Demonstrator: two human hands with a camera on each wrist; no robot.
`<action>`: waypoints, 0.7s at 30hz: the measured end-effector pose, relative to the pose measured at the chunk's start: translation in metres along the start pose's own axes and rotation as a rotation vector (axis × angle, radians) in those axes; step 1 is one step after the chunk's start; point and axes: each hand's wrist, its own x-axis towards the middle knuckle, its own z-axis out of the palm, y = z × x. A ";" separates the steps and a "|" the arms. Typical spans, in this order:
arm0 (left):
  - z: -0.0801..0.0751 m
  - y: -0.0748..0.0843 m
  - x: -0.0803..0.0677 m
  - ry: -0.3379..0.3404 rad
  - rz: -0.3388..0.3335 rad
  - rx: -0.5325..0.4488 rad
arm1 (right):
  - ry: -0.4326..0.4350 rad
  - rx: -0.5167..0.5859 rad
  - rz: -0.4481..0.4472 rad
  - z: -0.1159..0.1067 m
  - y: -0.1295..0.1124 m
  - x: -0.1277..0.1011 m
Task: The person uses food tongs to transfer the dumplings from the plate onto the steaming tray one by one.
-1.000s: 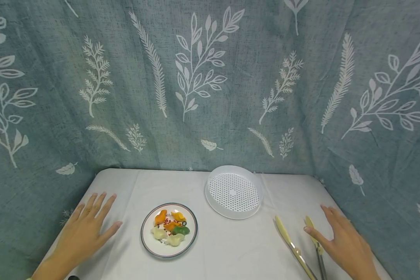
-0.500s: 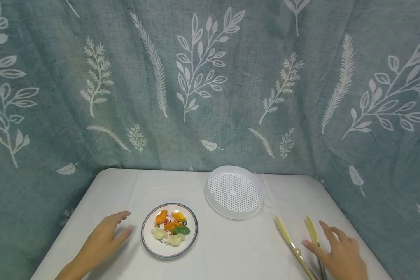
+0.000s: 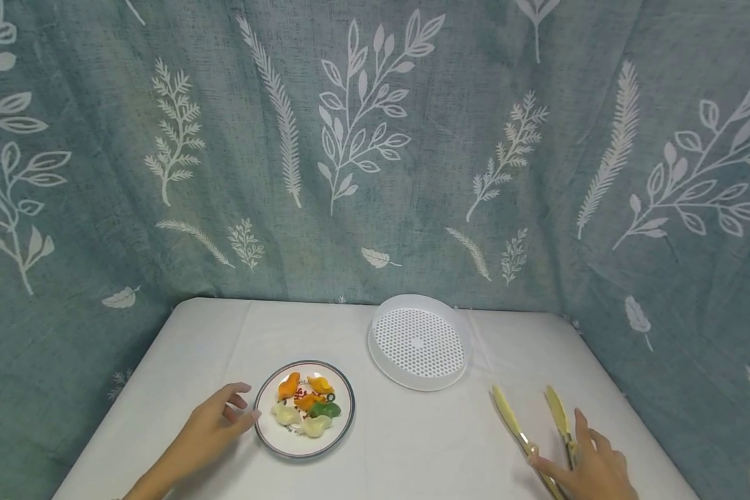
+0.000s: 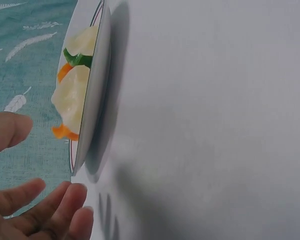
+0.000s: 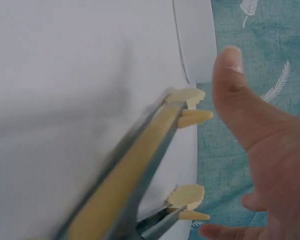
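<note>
Your right hand (image 3: pixel 590 472) sits at the near right corner of the table (image 3: pixel 412 444), over the handle end of the tongs (image 3: pixel 534 434), which lie flat with both arms splayed in a narrow V. Their long axis runs away from you toward the curtain (image 3: pixel 375 139), tips pointing at the far edge, so the handle is the end nearest your palm and the tips lie ahead of your fingers. In the head view your thumb and fingers reach down onto the 2 arms; the right wrist view shows the thumb (image 5: pixel 240 100) raised and apart from the near arm, fingers spread, so the hand is wide and has not closed on anything. Whether a fingertip touches the metal, you cannot tell from these views. Your left hand (image 3: pixel 215 434) lies on the cloth just left of the plate (image 3: pixel 344 434), fingers loosely curled, fingertips close to the rim but apart from it in the left wrist view, holding nothing. The plate carries small dumplings (image 3: pixel 306 410), orange, green and pale, and stands between your 2 hands, nearer the left. The white perforated tray (image 3: pixel 419 344) stands behind the plate and to its right, well apart from both hands, roughly in line with the direction the tongs point.
</note>
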 end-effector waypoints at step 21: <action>0.020 -0.006 -0.001 -0.018 0.022 -0.024 | 0.053 0.049 0.145 0.031 -0.003 0.009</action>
